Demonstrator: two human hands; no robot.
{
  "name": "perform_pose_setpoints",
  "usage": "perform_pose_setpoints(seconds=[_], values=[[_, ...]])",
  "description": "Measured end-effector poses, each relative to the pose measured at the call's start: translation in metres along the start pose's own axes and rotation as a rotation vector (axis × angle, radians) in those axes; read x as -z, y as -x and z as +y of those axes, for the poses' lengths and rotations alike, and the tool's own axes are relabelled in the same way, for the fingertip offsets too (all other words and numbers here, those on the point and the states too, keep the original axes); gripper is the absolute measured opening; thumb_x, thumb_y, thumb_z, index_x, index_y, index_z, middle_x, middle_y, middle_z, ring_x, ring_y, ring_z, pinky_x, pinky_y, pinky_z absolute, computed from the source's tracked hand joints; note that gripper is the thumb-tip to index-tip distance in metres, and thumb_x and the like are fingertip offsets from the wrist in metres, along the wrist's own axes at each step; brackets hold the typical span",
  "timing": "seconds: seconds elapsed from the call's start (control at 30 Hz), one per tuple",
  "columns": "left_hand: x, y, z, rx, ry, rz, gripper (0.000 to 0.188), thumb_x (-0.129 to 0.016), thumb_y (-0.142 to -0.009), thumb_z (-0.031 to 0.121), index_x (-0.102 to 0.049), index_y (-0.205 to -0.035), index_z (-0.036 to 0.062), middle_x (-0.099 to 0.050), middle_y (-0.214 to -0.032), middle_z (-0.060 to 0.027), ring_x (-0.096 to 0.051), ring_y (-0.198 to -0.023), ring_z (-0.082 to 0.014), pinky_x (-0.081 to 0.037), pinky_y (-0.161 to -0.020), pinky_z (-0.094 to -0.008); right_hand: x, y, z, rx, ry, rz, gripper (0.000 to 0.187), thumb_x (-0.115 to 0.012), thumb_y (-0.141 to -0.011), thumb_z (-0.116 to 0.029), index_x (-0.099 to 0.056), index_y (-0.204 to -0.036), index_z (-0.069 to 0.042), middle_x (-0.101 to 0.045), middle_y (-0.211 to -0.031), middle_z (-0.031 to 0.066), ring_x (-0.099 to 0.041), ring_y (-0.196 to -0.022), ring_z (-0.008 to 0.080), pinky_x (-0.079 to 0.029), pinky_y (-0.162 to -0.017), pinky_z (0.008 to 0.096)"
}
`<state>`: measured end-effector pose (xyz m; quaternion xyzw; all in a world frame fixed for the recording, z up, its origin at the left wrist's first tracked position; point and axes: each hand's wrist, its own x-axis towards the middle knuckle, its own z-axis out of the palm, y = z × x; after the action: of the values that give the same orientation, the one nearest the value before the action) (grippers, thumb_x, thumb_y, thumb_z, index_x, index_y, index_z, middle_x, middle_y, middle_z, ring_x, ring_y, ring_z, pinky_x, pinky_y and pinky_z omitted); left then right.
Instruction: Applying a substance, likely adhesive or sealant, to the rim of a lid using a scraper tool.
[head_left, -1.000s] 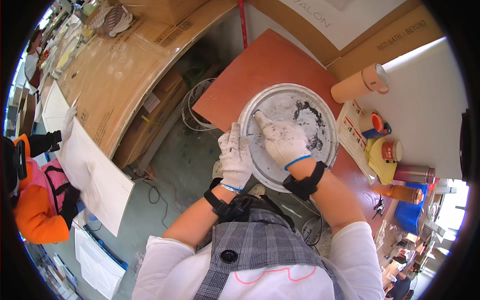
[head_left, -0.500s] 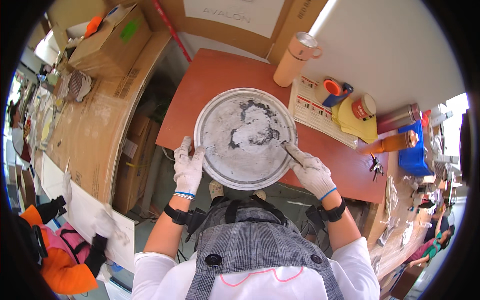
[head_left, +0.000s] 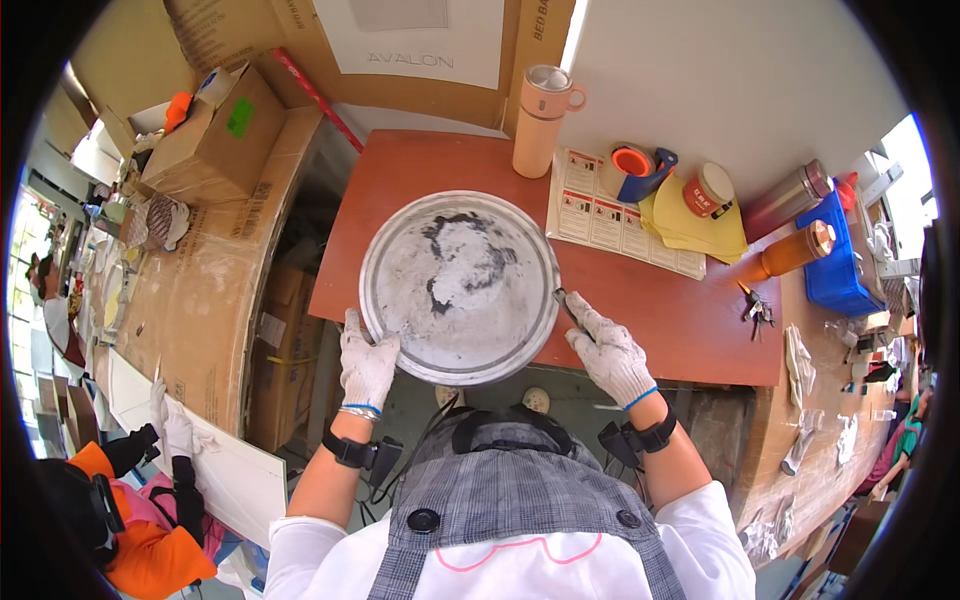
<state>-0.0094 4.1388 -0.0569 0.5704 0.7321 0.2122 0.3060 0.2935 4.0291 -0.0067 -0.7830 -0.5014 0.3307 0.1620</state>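
Note:
A round, pale grey disc with a raised rim (head_left: 374, 240) and dark, patchy marks in its middle lies on the reddish-brown tabletop (head_left: 640, 310), its near edge overhanging the table. My left hand (head_left: 367, 372), in a white knitted glove, grips the disc at its near left rim, thumb on the edge. My right hand (head_left: 612, 352), gloved likewise, is closed around a slim dark tool (head_left: 571, 308) whose tip reaches the disc's right rim. The tool's exact kind cannot be made out.
Behind the disc stands a peach tumbler (head_left: 539, 125). Printed sheets (head_left: 600, 225), yellow sandpaper-like sheets (head_left: 715, 232), a tape dispenser (head_left: 645, 177), a can (head_left: 708, 190), bottles (head_left: 797, 250) and dark-handled snips (head_left: 757, 310) lie rightward. Another person's gloved hand (head_left: 180, 432) works at left.
The disc has turned slightly counter-clockwise. The tool in my right hand has moved outward from the disc's face to its right rim. The whole view has shifted a little.

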Motion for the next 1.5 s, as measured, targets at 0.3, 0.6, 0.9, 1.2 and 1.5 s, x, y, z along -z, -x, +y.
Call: perform_pose_setpoints(seconds=[0.3,0.6,0.9,1.2,1.5], values=[[0.039,0.033,-0.004,0.365,0.409,-0.632,0.044,-0.067,-0.089,0.025,-0.054,-0.122,0.0000,-0.059,-0.075,-0.0060,-0.060,-0.054,-0.0141,-0.055,-0.051,-0.0274,0.003,-0.007,-0.010,0.149,0.031,-0.057,0.050,-0.049,-0.095,-0.029,-0.043,-0.144,-0.028,-0.058,-0.128,0.0182,-0.054,-0.119,0.0355,-0.043,-0.100,0.0433],[0.022,-0.051,0.041,-0.054,-0.410,-0.118,0.086,-0.067,-0.080,0.042,-0.030,-0.150,0.0088,-0.048,-0.138,-0.0220,-0.054,-0.121,-0.0350,-0.044,-0.099,-0.0463,0.002,-0.007,-0.028,0.193,0.162,-0.049,0.049,-0.046,-0.097,-0.026,-0.040,-0.145,-0.029,-0.058,-0.126,0.0181,-0.056,-0.114,0.0350,-0.045,-0.097,0.0441],[0.039,-0.044,0.013,-0.108,-0.344,-0.171,0.092,-0.065,-0.078,0.031,-0.017,-0.151,0.0017,-0.051,-0.131,-0.0297,-0.058,-0.115,-0.0386,-0.047,-0.097,-0.0443,-0.004,-0.015,-0.057,0.129,0.220,-0.090,0.049,-0.047,-0.095,-0.024,-0.044,-0.143,-0.029,-0.060,-0.124,0.0158,-0.057,-0.115,0.0347,-0.045,-0.097,0.0425],[0.029,-0.097,0.013,-0.298,-0.221,-0.149,0.081,-0.059,-0.086,0.044,-0.027,-0.150,0.0067,-0.041,-0.145,-0.0230,-0.044,-0.132,-0.0371,-0.036,-0.108,-0.0474,-0.056,-0.085,-0.093,0.190,0.464,-0.050,0.047,-0.040,-0.095,-0.025,-0.046,-0.141,-0.021,-0.062,-0.122,0.0146,-0.059,-0.113,0.0342,-0.047,-0.094,0.0447],[-0.015,-0.143,-0.007,-0.403,-0.282,-0.118,0.055,-0.045,-0.098,0.032,-0.035,-0.147,0.0113,-0.044,-0.146,-0.0134,-0.031,-0.139,-0.0389,-0.020,-0.117,-0.0506,-0.061,-0.135,-0.127,0.090,0.644,-0.118,0.045,-0.027,-0.102,-0.035,-0.053,-0.135,-0.021,-0.063,-0.122,0.0131,-0.057,-0.115,0.0354,-0.045,-0.097,0.0439]])
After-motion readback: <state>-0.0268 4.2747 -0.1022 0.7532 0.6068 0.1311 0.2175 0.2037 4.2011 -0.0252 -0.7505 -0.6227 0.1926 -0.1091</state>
